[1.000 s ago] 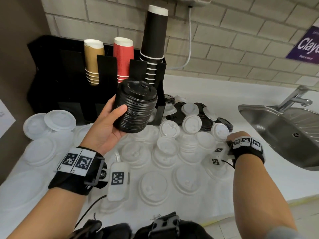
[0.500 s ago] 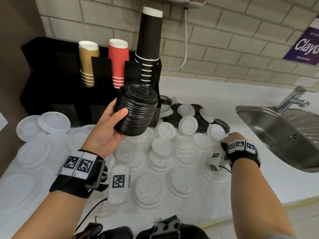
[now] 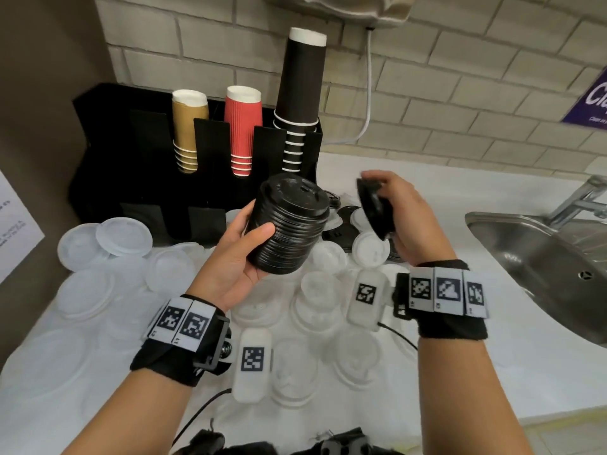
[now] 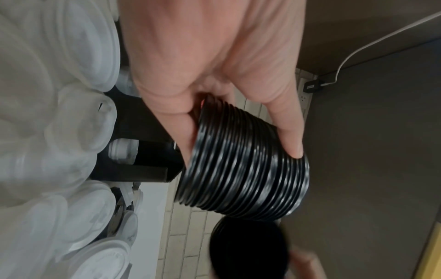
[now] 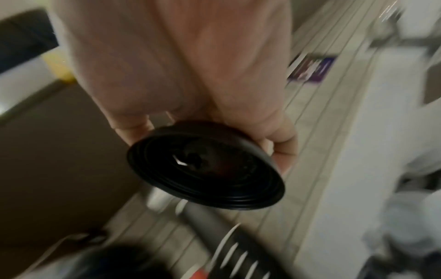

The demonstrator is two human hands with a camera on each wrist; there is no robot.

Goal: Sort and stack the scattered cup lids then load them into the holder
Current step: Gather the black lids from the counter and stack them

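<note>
My left hand (image 3: 244, 247) grips a tall stack of black lids (image 3: 287, 228), tilted, above the counter; the same stack (image 4: 243, 169) fills the left wrist view under my thumb. My right hand (image 3: 399, 215) holds a black lid (image 3: 374, 208) on edge, just right of the stack and apart from it; in the right wrist view that black lid (image 5: 205, 169) shows its underside. The black holder (image 3: 131, 165) stands at the back left. Several white and clear lids (image 3: 315, 287) and a few black lids (image 3: 341, 231) lie scattered on the white counter.
The holder's upper slots carry gold cups (image 3: 189, 133), red cups (image 3: 242, 129) and tall black cups (image 3: 300, 93). A steel sink (image 3: 538, 257) with a tap (image 3: 581, 198) lies at the right. A brick wall runs behind; a white cable (image 3: 368, 93) hangs down it.
My right hand has risen from the counter with a black lid and come up beside the stack. The left hand still holds the stack, now a little further right.
</note>
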